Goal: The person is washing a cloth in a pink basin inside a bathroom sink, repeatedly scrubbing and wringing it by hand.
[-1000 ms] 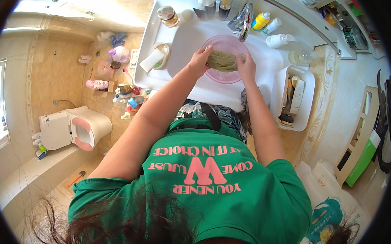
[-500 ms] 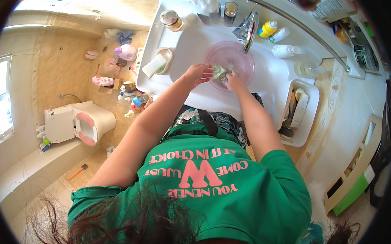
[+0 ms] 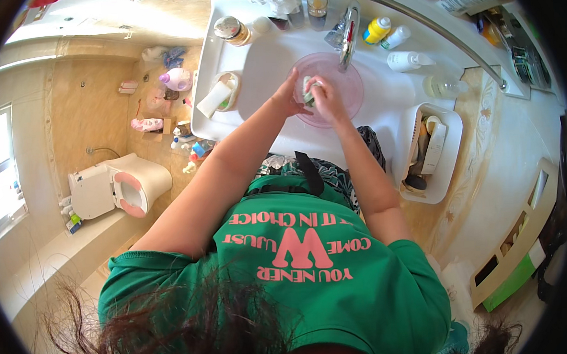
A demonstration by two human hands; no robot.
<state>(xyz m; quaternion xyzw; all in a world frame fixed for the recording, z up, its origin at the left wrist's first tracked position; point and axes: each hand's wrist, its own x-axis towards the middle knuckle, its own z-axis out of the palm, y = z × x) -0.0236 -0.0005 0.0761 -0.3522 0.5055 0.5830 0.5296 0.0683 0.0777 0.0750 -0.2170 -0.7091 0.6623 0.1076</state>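
A pale green, wet-looking cloth (image 3: 308,99) is bunched up over a translucent pink basin (image 3: 355,101), which stands in the white sink (image 3: 267,71) below the faucet (image 3: 351,33). My right hand (image 3: 326,101) is closed around the cloth, its fingers bent over the top. On the left, my left hand (image 3: 287,100) is held by the basin's rim, thumb and fingers spread around the cloth's left side. Whether its palm touches the cloth is hard to see.
Right of the faucet stand a yellow bottle (image 3: 376,31) and several white ones. A soap dish (image 3: 231,92) and a jar (image 3: 232,31) sit on the sink's left side. A white basket (image 3: 448,160) with brushes is at right; a toilet (image 3: 137,179) stands far left.
My right hand has risen from the basin and closed over the cloth, bunching it smaller. My left hand has turned, thumb up, beside it. The view has shifted slightly.
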